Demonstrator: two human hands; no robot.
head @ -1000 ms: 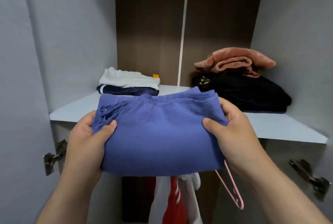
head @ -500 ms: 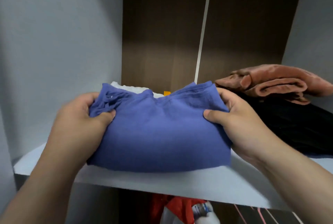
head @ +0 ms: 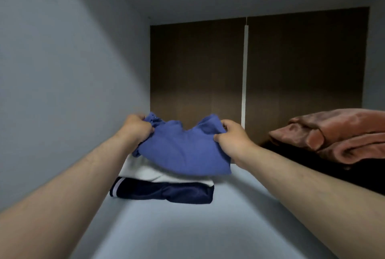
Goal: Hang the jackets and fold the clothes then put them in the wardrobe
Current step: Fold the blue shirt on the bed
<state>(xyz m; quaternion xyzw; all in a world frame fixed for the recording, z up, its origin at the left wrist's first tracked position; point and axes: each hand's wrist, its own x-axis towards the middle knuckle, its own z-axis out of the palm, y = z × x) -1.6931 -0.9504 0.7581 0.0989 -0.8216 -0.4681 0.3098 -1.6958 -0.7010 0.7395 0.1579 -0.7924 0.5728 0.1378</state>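
Fingers of both the left hand (head: 136,126) and the right hand (head: 232,139) are gripping the folded blue cotton garment (head: 183,150), lowering it onto the folded white top (head: 143,170). Releasing it squarely comes next, probably.

No readable text, label, brand, number or sign is seen anywhere in the head view.
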